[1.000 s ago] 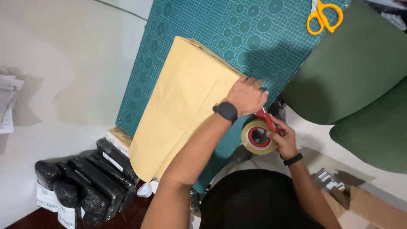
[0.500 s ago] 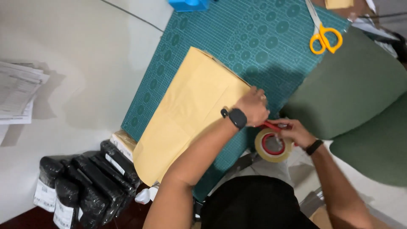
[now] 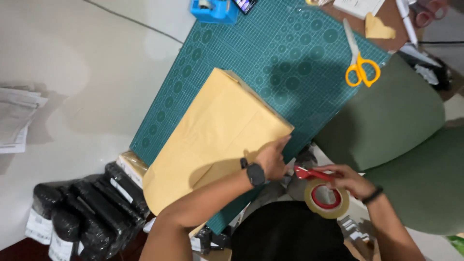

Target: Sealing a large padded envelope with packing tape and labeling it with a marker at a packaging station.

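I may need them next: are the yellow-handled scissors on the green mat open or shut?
Shut. The yellow-handled scissors lie flat on the green cutting mat, blades together in one straight line and handle loops side by side.

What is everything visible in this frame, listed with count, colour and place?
Brown paper-wrapped flat parcel: one, tan, lying on the mat under the left hand.
Green gridded cutting mat: one, dark green, centre of the white table.
Yellow-handled scissors: one, on the mat's upper right corner.
Blue desktop tape dispenser: one, top edge.
Roll of tan packing tape on a red-handled dispenser: one, in the right hand, off the mat's lower right.
Black plastic-wrapped packages: several, lower left.
Stack of printed paper sheets: one, white, left edge.
Green cushions: two, right side.
Left hand: pressing the parcel's corner, black watch on wrist.
Right hand: gripping the tape dispenser.
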